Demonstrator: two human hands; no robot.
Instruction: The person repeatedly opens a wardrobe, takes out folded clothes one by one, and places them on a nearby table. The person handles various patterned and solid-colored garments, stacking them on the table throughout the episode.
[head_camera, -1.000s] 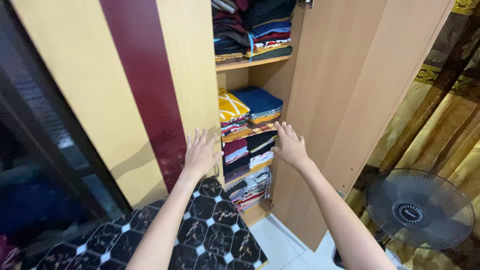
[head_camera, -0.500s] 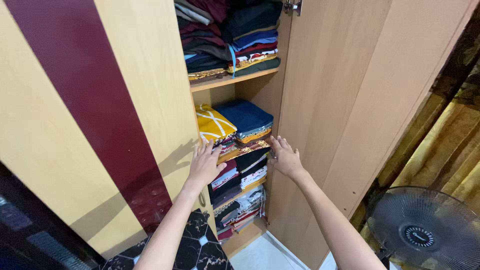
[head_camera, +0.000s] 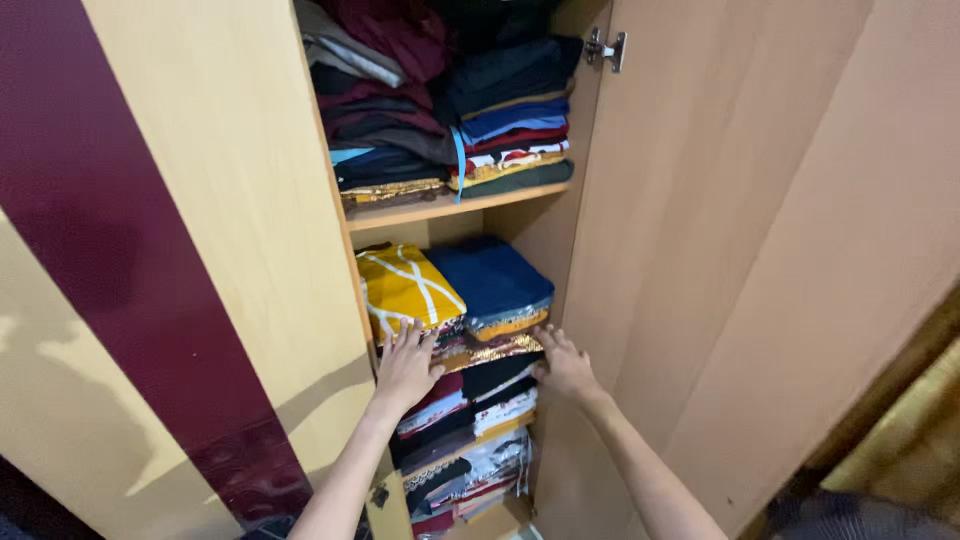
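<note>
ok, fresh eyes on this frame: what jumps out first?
The open wardrobe's shelves packed with stacks of folded clothes, chiefly the yellow patterned garment and the blue one topping the middle stack. Left hand and right hand press against that stack's front edge. A broad maroon stripe runs down the closed door, left.

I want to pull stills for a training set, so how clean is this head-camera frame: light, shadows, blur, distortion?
Head view: warm, even indoor light; soft arm shadows fall on the closed wardrobe door. The left hand, right hand and folded clothes look sharp, with no motion blur to speak of. Wide-angle distortion slants the open door. The bottom right corner is dark and unclear.
</note>
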